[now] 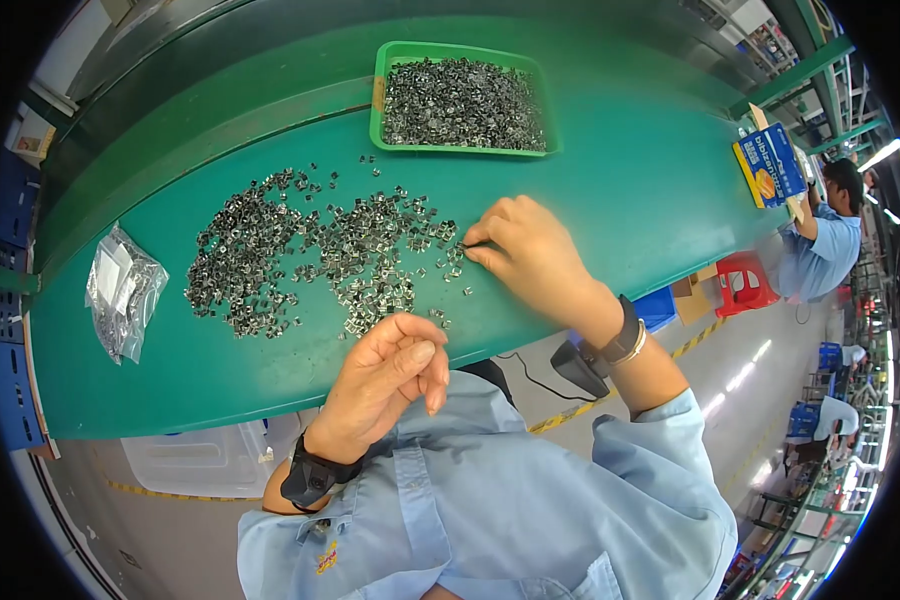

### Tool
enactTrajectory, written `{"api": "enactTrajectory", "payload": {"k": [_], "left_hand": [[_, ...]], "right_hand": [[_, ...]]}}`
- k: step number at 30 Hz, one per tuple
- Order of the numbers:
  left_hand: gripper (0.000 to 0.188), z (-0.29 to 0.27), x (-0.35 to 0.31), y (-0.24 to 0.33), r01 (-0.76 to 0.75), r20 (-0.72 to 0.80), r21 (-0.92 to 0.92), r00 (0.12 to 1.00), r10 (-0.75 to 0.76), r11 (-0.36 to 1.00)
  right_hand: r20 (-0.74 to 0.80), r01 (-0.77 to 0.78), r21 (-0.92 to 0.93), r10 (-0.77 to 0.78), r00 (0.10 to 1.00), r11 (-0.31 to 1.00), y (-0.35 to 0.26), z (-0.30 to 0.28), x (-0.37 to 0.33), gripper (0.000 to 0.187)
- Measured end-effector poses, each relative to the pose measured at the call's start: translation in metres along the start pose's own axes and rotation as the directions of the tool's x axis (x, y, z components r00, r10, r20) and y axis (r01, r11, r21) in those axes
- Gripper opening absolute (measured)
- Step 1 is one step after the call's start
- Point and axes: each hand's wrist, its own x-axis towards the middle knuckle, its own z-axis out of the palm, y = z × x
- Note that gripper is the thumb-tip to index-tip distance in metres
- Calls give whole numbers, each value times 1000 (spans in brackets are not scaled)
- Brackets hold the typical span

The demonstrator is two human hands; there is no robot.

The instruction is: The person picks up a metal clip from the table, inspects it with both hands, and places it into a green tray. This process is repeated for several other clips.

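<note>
My right hand (535, 252) is closed in a pinch at the right edge of a spread of small dark and silvery metal parts (375, 240). A dark, shiny bit shows at its fingertips, apparently one of these parts. My left hand (388, 378) is raised near the table's front edge, just below the spread. Its fingers curl inward and the thumb lies against the index finger; whatever the palm may hold is hidden. A second, denser heap of the same parts (240, 255) lies farther left, joined to the spread by scattered pieces.
A green tray (465, 151) full of similar parts stands at the back of the green table (630, 215). At the left lies a clear plastic bag (125, 295) of parts. A blue and yellow box (770, 167) stands at the right end, near another person in blue (825, 250).
</note>
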Motion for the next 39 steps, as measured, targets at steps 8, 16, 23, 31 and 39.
{"api": "enactTrajectory", "payload": {"k": [8,16,23,31,39], "left_hand": [[16,16,5,-4,-82,-156,182,981,111,980],[18,15,2,-6,-157,-166,290,963,211,944],[15,11,-5,-6,-159,-139,333,967,216,929],[17,8,-6,-7,-120,-97,200,985,141,972],[15,10,-6,-8,-139,-120,220,978,168,966]], "right_hand": [[-182,92,97,-73,981,991,-41,-12,-15,24],[-176,182,110,-162,971,977,-75,-12,-22,25],[-187,200,305,-148,971,931,-73,-7,-26,26],[-181,185,387,-122,976,903,-71,-4,-31,24],[-234,215,362,-134,963,907,-70,3,-33,22]]}}
